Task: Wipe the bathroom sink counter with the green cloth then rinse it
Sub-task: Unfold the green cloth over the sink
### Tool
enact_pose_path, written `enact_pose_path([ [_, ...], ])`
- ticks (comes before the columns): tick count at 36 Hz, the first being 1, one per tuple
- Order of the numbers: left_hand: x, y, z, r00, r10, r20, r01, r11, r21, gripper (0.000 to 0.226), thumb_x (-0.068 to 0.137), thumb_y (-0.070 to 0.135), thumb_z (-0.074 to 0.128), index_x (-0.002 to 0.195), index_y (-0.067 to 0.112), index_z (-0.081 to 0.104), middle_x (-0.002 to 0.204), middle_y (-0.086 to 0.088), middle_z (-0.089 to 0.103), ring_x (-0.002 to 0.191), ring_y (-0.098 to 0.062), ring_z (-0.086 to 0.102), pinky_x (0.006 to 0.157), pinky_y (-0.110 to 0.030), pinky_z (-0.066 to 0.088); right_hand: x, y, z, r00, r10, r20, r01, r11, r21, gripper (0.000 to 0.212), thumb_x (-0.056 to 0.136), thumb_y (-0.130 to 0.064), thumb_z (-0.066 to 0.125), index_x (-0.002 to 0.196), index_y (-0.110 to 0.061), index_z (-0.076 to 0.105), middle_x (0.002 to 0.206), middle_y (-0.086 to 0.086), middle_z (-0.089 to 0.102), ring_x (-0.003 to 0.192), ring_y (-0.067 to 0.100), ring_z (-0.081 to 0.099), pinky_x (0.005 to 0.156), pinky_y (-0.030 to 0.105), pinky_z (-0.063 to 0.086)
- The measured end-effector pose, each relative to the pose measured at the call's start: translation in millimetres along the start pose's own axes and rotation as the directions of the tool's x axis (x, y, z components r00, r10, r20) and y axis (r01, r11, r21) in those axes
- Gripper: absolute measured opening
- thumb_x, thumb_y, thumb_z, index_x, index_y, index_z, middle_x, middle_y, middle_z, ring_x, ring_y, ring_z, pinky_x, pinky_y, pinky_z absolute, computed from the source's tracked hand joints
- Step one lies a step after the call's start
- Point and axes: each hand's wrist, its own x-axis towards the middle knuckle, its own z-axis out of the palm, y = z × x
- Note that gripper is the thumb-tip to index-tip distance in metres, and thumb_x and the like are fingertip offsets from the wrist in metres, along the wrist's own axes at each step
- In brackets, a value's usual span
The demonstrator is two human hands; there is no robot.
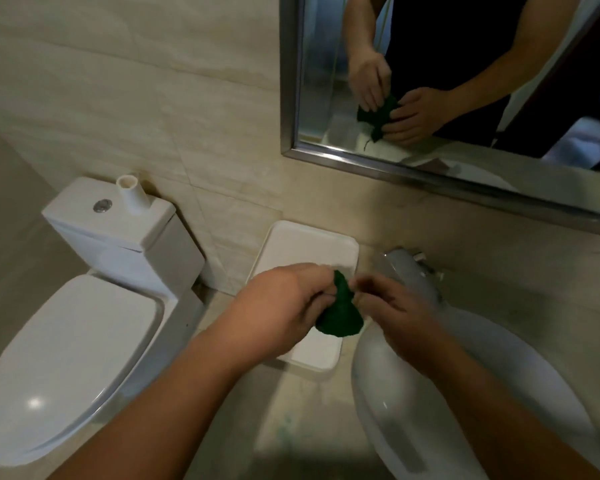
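Head view: left hand (284, 299) and right hand (395, 313) both pinch the bunched green cloth (340, 315) with curled fingers (321, 292), above a white tray (291, 244) beside the sink (388, 403).

Single head-worn wide-angle view, pitched forward and down, close above the counter (291, 410); toilet (77, 341) left, sink (378, 393) right, mirror (319, 64) ahead.

To my left stands a white toilet (73, 358), lid down, with a short white tube (132, 194) upright on its cistern beside the flush button (102, 205). A white tray (305, 244) lies at the table's (302, 403) back left corner. A steel-framed mirror (458, 46) hangs on the tiled wall (136, 81) ahead.
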Motion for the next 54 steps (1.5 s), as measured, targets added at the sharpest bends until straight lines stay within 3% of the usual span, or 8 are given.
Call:
enact_pose_path([
  [7, 14.1, 63.0, 5.8, 1.000, 0.008, -0.011, -0.009, 0.987, -0.163, 0.005, 0.101, 0.030, 0.063, 0.103, 0.029, 0.058, 0.099, 0.010, 0.067, 0.093, -0.005, 0.062, 0.078, -0.022, 0.051, -28.0, 9.6, -48.0, 0.994, -0.034, 0.106, 0.001, 0.956, 0.294, 0.033, 0.091, -0.040, 0.062, 0.113, -0.019, 0.073, 0.112, 0.016, 0.071, 0.107, 0.032, 0.067, 0.095, 0.044, 0.055],
  [19, 13.5, 112.5, 84.8, 0.973, -0.102, 0.207, 0.121, 0.990, -0.079, 0.015, 0.090, 0.029, 0.078, 0.103, 0.029, 0.069, 0.098, 0.005, 0.071, 0.090, -0.013, 0.071, 0.083, -0.045, 0.062, -102.7, 47.6, -99.3, 0.956, -0.293, -0.008, 0.287, 0.941, -0.181, 0.009, 0.095, -0.019, 0.069, 0.100, -0.023, 0.063, 0.091, 0.006, 0.076, 0.080, 0.027, 0.076, 0.068, 0.049, 0.064],
  [25, -10.1, 136.8, 121.5, 0.980, -0.012, 0.196, 0.029, 0.996, -0.084, 0.019, 0.083, 0.028, 0.085, 0.092, 0.034, 0.069, 0.081, 0.015, 0.074, 0.072, 0.002, 0.069, 0.057, -0.011, 0.048, -159.5, 68.1, -110.8, 0.930, -0.358, -0.088, 0.308, 0.885, -0.349, 0.015, 0.093, -0.016, 0.073, 0.094, -0.025, 0.062, 0.084, 0.000, 0.077, 0.076, 0.019, 0.077, 0.067, 0.039, 0.064],
  [29, -38.7, 152.4, 139.0, 0.975, 0.063, 0.211, -0.008, 0.968, -0.252, 0.021, 0.085, 0.021, 0.084, 0.104, 0.024, 0.075, 0.096, 0.000, 0.081, 0.090, -0.016, 0.079, 0.088, -0.042, 0.062, -210.5, 80.1, -104.0, 0.926, -0.329, -0.183, 0.236, 0.886, -0.399, 0.017, 0.091, -0.027, 0.075, 0.097, -0.019, 0.062, 0.085, 0.007, 0.076, 0.079, 0.024, 0.076, 0.075, 0.052, 0.063],
  [36, -101.4, 188.3, 160.0, 0.987, 0.115, 0.115, -0.054, 0.898, -0.437, 0.019, 0.090, 0.008, 0.076, 0.108, 0.008, 0.071, 0.104, -0.015, 0.079, 0.102, -0.033, 0.077, 0.098, -0.060, 0.058, -327.4, 90.3, -86.9, 0.968, -0.091, -0.232, 0.100, 0.995, 0.024, 0.034, 0.084, -0.030, 0.075, 0.094, -0.003, 0.058, 0.081, 0.021, 0.066, 0.071, 0.030, 0.068, 0.063, 0.039, 0.052],
  [41, -127.7, 226.1, 168.8, 0.963, 0.241, 0.119, -0.161, 0.872, -0.461, 0.021, 0.094, -0.001, 0.069, 0.084, 0.016, 0.062, 0.075, -0.001, 0.072, 0.073, -0.018, 0.072, 0.066, -0.035, 0.058, -375.6, 105.7, -82.1, 0.986, 0.109, -0.128, 0.000, 0.761, 0.649, 0.031, 0.097, -0.041, 0.060, 0.085, -0.013, 0.063, 0.084, 0.009, 0.056, 0.063, 0.021, 0.062, 0.061, 0.033, 0.058],
  [45, -137.5, 255.5, 172.9, 0.938, 0.315, 0.145, -0.248, 0.902, -0.354, 0.033, 0.091, 0.003, 0.074, 0.074, 0.029, 0.061, 0.075, 0.002, 0.069, 0.074, -0.017, 0.069, 0.067, -0.034, 0.055, -404.3, 111.7, -72.6, 0.984, 0.167, -0.058, -0.105, 0.818, 0.565, 0.037, 0.101, -0.025, 0.059, 0.128, 0.000, 0.060, 0.113, 0.028, 0.070, 0.085, 0.032, 0.075, 0.069, 0.039, 0.066],
  [54, -147.6, 277.4, 172.5, 0.895, 0.269, 0.356, -0.186, 0.950, -0.251, 0.050, 0.072, 0.014, 0.091, 0.105, 0.030, 0.058, 0.109, 0.000, 0.073, 0.104, -0.027, 0.069, 0.090, -0.050, 0.062, -441.9, 85.3, -90.2, 0.926, 0.006, -0.378, 0.092, 0.966, 0.240, 0.019, 0.094, -0.006, 0.064, 0.112, -0.002, 0.065, 0.102, 0.026, 0.067, 0.088, 0.031, 0.068, 0.082, 0.039, 0.055],
])
